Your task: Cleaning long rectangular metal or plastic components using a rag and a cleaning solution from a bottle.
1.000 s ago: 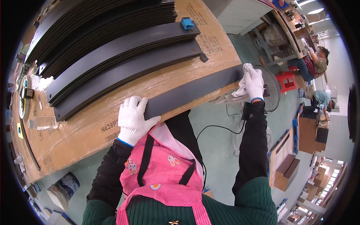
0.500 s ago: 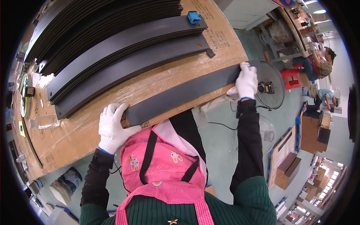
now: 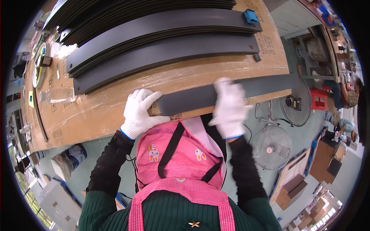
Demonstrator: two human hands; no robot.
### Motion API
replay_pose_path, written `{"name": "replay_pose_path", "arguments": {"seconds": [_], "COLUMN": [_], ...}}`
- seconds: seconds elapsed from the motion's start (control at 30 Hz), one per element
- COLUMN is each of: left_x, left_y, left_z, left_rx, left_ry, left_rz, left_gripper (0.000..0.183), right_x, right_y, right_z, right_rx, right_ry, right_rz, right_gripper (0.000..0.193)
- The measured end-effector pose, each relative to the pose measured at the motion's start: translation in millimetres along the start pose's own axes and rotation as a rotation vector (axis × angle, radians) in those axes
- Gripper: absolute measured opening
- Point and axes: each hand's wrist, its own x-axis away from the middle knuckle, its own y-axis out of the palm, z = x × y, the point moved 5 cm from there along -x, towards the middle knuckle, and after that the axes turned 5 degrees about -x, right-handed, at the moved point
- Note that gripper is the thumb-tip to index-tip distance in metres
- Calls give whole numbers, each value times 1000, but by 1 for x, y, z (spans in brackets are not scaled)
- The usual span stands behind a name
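Observation:
A long dark grey strip board (image 3: 189,101) lies along the near edge of the cardboard-covered table (image 3: 115,94). At its left end rests my left hand (image 3: 139,110), in a white knitted glove, with thumb and fingers apart. My right hand (image 3: 230,106), also gloved in white, is over the middle of the strip and smeared by motion. Pale cloth (image 3: 248,106) sticks out beside it and seems bunched under the palm; the fingertips are blurred. Beyond the strip, stacks of similar dark boards (image 3: 165,52) fill the table's far side.
A blue block (image 3: 251,16) sits on one stack, a small dark piece (image 3: 257,57) near another. At the left are a clear plastic bottle (image 3: 58,95) and a tape roll (image 3: 39,65). Fans (image 3: 272,148) and a red stool (image 3: 318,99) stand on the right, with people beyond.
My right hand has slid left from the strip's right end to its middle, the cloth with it. The view has turned, and my left hand remains at the left end.

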Motion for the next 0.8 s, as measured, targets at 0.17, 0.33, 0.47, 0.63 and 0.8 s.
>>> {"name": "replay_pose_path", "arguments": {"seconds": [0.17, 0.33, 0.47, 0.63, 0.8], "left_x": [4, 1, 3, 8, 3], "left_y": [5, -1, 3, -2, 2], "left_z": [-2, 2, -4, -10, -5], "left_rx": [11, 43, 41, 38, 52], "left_ry": [-7, -6, 22, 13, 29], "left_rz": [-19, -20, -13, 18, 23], "left_gripper": [75, 74, 68, 67, 66], "right_x": [8, 30, 46, 49, 63], "right_y": [10, 18, 8, 7, 14], "right_z": [-101, 75, -95, -32, -70], "right_rx": [-236, -239, 97, -236, -34], "right_ry": [-223, 193, -18, 42, -29], "right_rz": [-216, -80, 103, -50, -96], "right_gripper": [41, 64, 43, 45, 54]}}
